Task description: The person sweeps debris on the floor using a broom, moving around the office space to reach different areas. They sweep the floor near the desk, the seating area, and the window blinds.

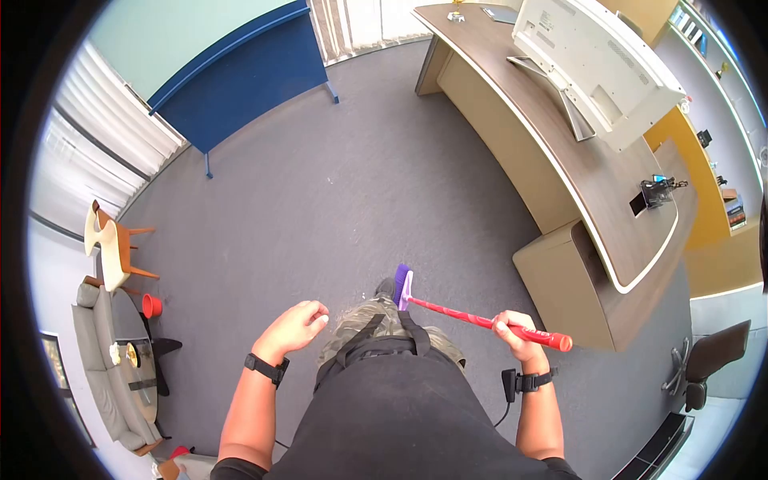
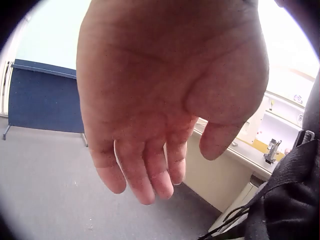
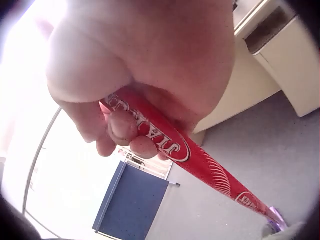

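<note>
A broom with a red handle (image 1: pixel 456 313) and a purple head (image 1: pixel 402 286) slants across the front of the body, its bristles on the floor beside a dark shoe (image 1: pixel 386 287). My right hand (image 1: pixel 518 336) grips the handle near its thick upper end; in the right wrist view the fingers of the right hand (image 3: pixel 140 75) curl round the red handle (image 3: pixel 200 167). My left hand (image 1: pixel 299 326) hangs in the air left of the legs, holding nothing. The left wrist view shows that hand (image 2: pixel 170 90) with its fingers loosely extended.
A curved desk (image 1: pixel 552 152) with a monitor (image 1: pixel 596 68) stands at the right. A blue board (image 1: pixel 248 76) on legs is at the upper left. At the left are a wooden chair (image 1: pixel 117 246), a red bucket (image 1: pixel 152 306), a round table and a grey sofa (image 1: pixel 100 360).
</note>
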`<state>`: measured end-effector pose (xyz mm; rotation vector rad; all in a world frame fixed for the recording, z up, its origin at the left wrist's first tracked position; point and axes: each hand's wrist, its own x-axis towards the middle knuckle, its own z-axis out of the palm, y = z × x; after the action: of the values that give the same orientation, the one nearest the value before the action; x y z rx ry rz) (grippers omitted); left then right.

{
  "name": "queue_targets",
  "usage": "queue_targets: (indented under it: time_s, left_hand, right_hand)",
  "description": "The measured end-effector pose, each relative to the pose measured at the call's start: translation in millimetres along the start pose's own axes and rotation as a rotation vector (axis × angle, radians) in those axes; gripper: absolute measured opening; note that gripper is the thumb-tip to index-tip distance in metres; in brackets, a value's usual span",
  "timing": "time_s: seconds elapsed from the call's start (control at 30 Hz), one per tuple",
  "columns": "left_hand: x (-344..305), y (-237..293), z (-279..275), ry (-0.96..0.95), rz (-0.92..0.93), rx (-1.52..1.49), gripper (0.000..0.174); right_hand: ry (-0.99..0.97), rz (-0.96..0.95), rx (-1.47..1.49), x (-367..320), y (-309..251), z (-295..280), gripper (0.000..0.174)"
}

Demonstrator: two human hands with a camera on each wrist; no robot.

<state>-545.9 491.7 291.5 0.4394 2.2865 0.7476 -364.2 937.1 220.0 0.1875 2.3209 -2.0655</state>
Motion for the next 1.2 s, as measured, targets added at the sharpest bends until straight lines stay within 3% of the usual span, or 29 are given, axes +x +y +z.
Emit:
queue_targets:
  time_s: [0.17,0.37,0.5,0.57,0.63,0.67,0.8,1.03,1.2]
  left_hand:
    - [-12,-9,2,0.015,-0.036,-0.021,0.029]
    - [-43,-17,-2,-0.016,-0.209,-0.01,0.029]
    - [-52,-17,4,0.042,-0.235,-0.005,0.03]
    - [-57,-19,11,0.037,-0.225,-0.03,0.029]
    - [-63,-22,18,0.022,-0.223,-0.023,0.029]
    - [-67,-26,21,0.007,-0.214,-0.019,0.029]
    - [-67,-42,31,-0.02,-0.2,-0.042,0.03]
    - [-81,-45,60,0.02,-0.167,-0.1,0.029]
    - [-122,-71,80,0.05,-0.273,-0.213,0.028]
  right_hand:
    - [0.035,-0.008,0.189,-7,-4,2,0.029]
    - [0.002,-0.134,0.119,-2,-26,16,0.034]
    - [0.004,-0.192,0.118,0,-24,22,0.029]
    - [0.021,-0.204,0.137,-2,-29,25,0.034]
    - [0.092,-0.269,0.166,-7,-46,24,0.043]
    - [0.127,-0.418,0.221,-6,-59,18,0.044]
    - [0.27,-0.639,0.305,-12,-137,-17,0.036]
    - [0.181,-0.679,0.196,-1,-173,-2,0.041]
    - [0.488,-0.701,0.076,30,-162,20,0.041]
